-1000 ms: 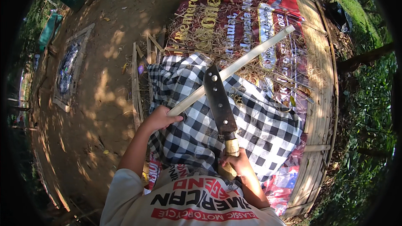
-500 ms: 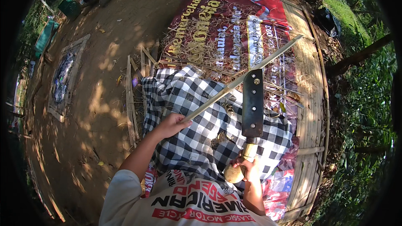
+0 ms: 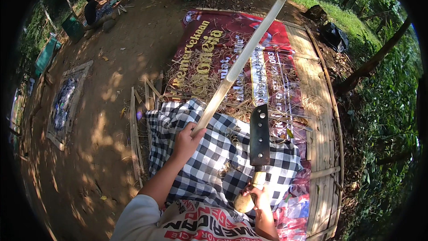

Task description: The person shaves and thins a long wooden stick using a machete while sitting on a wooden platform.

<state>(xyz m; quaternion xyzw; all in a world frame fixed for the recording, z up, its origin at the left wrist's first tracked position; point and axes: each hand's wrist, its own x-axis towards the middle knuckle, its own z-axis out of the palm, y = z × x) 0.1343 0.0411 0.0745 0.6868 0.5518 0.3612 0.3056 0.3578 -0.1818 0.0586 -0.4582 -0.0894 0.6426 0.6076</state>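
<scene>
My left hand [image 3: 187, 143] is closed around the lower end of a long, pale bamboo strip [image 3: 243, 58]. The strip slants up and away to the right, its far end raised above the banner. Lower right, my right hand [image 3: 259, 196] grips the wooden handle [image 3: 258, 179] of a broad machete, its dark blade [image 3: 260, 138] pointing away from me with several round studs or holes along it. A rounded, pale knob [image 3: 244, 203] bulges at the handle's butt. Blade and strip are apart. Black-and-white checked cloth [image 3: 178, 122] covers my lap beneath both hands.
Ahead, a red printed banner [image 3: 278, 33] lies strewn with thin shavings [image 3: 196, 73]. A bamboo slat platform [image 3: 323, 151] runs along the right. Loose strips [image 3: 135, 129] lie left of the cloth. Farther off are a framed ash patch [image 3: 67, 102], a seated person [image 3: 91, 11] and a black plastic bag [image 3: 334, 37].
The bamboo strip has swung to a steeper angle, its far end higher and farther left. It no longer passes close by the machete blade. The view has tilted upward, showing more ground ahead.
</scene>
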